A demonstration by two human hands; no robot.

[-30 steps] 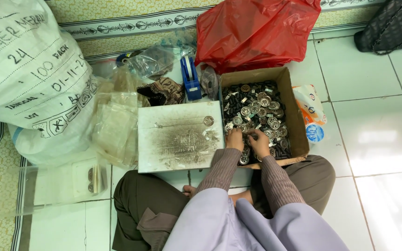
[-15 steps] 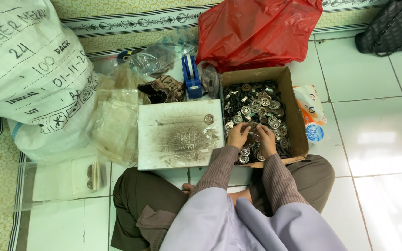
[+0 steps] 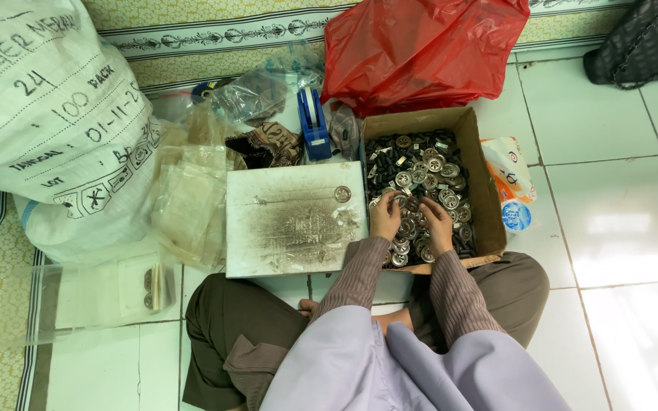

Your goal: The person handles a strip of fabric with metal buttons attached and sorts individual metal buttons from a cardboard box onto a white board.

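An open cardboard box (image 3: pixel 483 183) on the floor in front of my knees holds a heap of round silver and dark metal buttons (image 3: pixel 423 171). Both hands are down inside it. My left hand (image 3: pixel 384 216) rests on the buttons near the box's left wall, fingers curled around small pieces. Beside it, my right hand (image 3: pixel 436 226) is also curled among the buttons. A smudged white board (image 3: pixel 293 221) lies left of the box, with one round button (image 3: pixel 342 193) near its upper right corner.
A big white woven sack (image 3: pixel 39 114) fills the left side, with clear plastic bags (image 3: pixel 188 198) beside it. A red plastic bag (image 3: pixel 420 46) lies behind the box, a blue tape dispenser (image 3: pixel 314 125) at the board's far edge, a small printed packet (image 3: pixel 510 186) right of the box.
Both hands have slid a little toward me inside the box and keep sorting through the buttons. Nothing else has moved.
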